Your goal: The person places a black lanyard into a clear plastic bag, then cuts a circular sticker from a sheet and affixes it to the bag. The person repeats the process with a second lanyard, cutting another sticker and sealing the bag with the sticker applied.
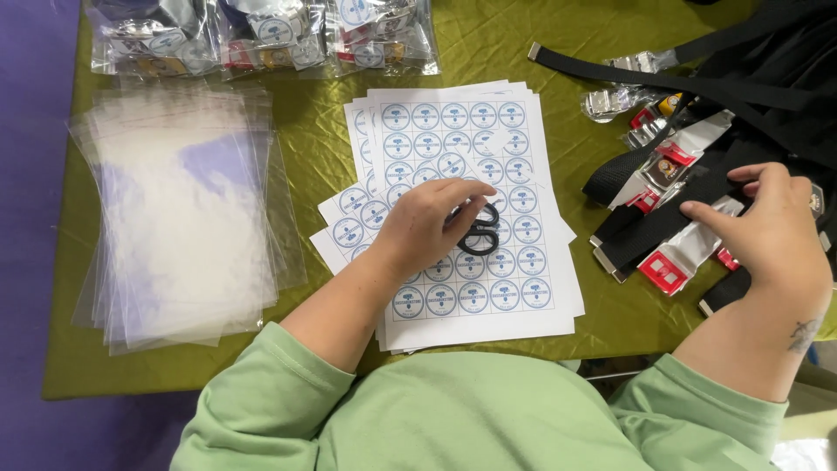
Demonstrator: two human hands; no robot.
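- While the left hand (425,228) lies on the stack of white sticker sheets printed with round blue labels (488,166), its fingers are curled onto the black-handled scissors (478,234) sitting on the top sheet, so it's grasping those.
- The right hand (772,228) is over at the pile of black webbing belts with silver buckles in clear wrappers with red tags (680,187), fingers bent and touching one wrapped buckle; can't tell if it's really gripping it.
- Left of the sheets there's a fanned stack of empty clear plastic bags (179,209), well apart from both hands.
- Along the far edge sit filled clear packets (261,35).
- Everything's on an olive-green cloth (314,131); pale green sleeves (270,384) fill the bottom.
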